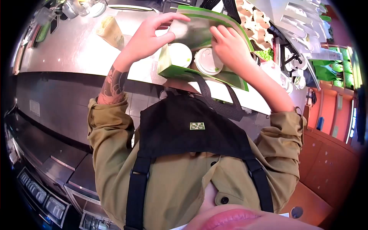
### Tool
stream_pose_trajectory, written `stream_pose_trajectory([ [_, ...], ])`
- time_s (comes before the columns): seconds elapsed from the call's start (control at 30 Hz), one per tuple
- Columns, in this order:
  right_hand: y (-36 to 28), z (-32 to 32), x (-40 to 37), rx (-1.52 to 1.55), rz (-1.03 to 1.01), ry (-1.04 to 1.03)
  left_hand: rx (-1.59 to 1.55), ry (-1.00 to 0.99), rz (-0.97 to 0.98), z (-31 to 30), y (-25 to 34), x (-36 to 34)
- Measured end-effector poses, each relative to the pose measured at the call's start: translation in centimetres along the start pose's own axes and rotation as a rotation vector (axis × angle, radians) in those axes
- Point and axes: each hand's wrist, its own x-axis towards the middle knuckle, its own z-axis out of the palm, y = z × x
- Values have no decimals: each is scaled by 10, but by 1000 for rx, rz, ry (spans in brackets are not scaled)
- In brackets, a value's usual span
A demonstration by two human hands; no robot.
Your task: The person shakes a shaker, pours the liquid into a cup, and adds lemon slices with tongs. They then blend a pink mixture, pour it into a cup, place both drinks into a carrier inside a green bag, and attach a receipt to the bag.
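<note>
A green bag (172, 71) with black handles (218, 101) stands open at the counter's near edge. Inside it sit two cups with white lids, one at the left (180, 55) and one at the right (208, 61). My left hand (155, 34) is at the bag's left side, above the left cup, its fingers and thumb apart with nothing between them. At the bag's far inner wall is my right hand (229, 44), over the right cup, its fingers bent close together; what they hold, if anything, is hidden.
On the metal counter (73, 50), a paper packet (110, 31) stands left of the bag. Cardboard cup carriers (255, 25) lie beyond the bag at the right. White items are stacked (297, 19) at the far right. A round white lid (97, 9) is at the back left.
</note>
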Motion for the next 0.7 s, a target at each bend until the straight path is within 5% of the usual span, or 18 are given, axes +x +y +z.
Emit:
stream_pose_trajectory([
  [0.1, 1, -18, -5, 129, 53, -109, -124, 76, -17, 7, -11, 0],
  [0.2, 5, -33, 22, 401, 127, 379, -368, 289, -16, 28, -25, 6],
  [0.27, 5, -24, 47, 310, 150, 615, -468, 417, -42, 44, -17, 13],
  [0.33, 2, -9, 62, 202, 275, 606, -300, 370, -83, 51, -17, 12],
  [0.5, -8, -7, 71, 477, 467, 604, -439, 522, -42, 62, -39, 11],
  [0.63, 8, -20, 76, 1150, 613, 474, -439, 568, 24, 59, -38, 12],
  [0.7, 27, -19, 68, 1323, 655, 659, -443, 550, -40, 51, -46, 7],
])
